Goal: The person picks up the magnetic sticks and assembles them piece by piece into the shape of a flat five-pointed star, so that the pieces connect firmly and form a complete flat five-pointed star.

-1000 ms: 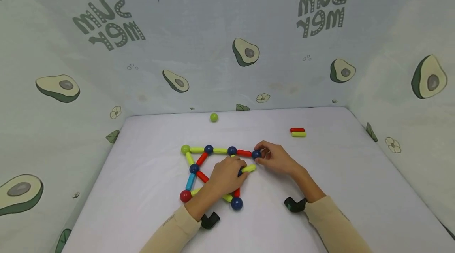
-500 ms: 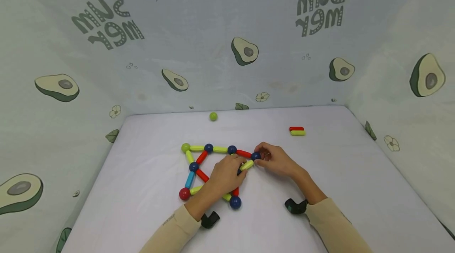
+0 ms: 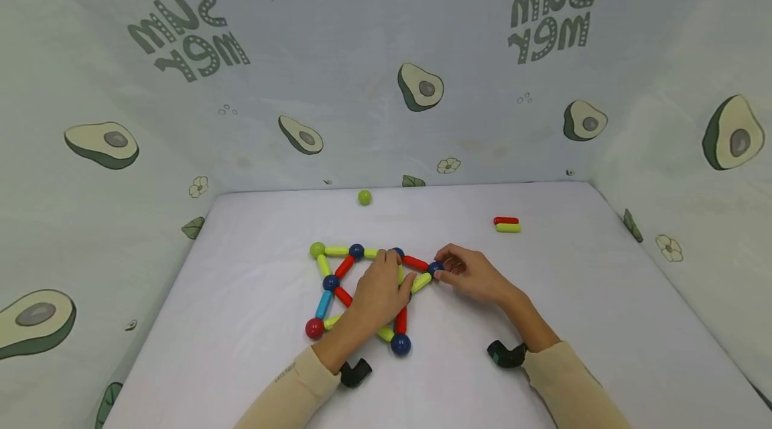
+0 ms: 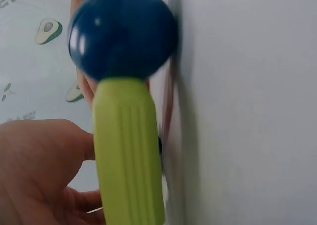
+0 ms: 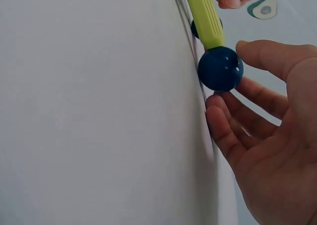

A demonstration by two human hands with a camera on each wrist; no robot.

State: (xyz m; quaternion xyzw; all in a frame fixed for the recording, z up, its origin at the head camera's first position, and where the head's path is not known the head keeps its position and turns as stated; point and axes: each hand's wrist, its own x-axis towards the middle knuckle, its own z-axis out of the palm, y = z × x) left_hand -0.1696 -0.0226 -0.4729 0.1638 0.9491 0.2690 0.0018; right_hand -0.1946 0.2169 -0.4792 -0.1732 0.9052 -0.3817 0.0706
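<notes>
A flat frame of magnetic building sticks and balls lies on the white table in the head view. My right hand (image 3: 475, 276) pinches the blue ball (image 5: 221, 69) at its right corner between thumb and fingertips. A red stick (image 3: 415, 263) and a yellow-green stick (image 5: 206, 18) meet at that ball. My left hand (image 3: 378, 291) reaches over the frame, fingertips right at the back blue ball (image 3: 397, 252), thumb beside the inner end of the yellow-green stick; I cannot tell whether it grips anything. It hides the frame's middle. The near blue corner ball (image 4: 124, 32) looms in the left wrist view.
A loose green ball (image 3: 364, 197) lies at the table's back edge. One red stick (image 3: 506, 220) and one yellow-green stick (image 3: 508, 228) lie side by side at the back right. Printed cloth walls rise behind and beside the table.
The yellow-green stick has swung against the right corner ball and now joins it. That ball has come slightly nearer. My left fingers have shifted back from the inner joint to the back blue ball.
</notes>
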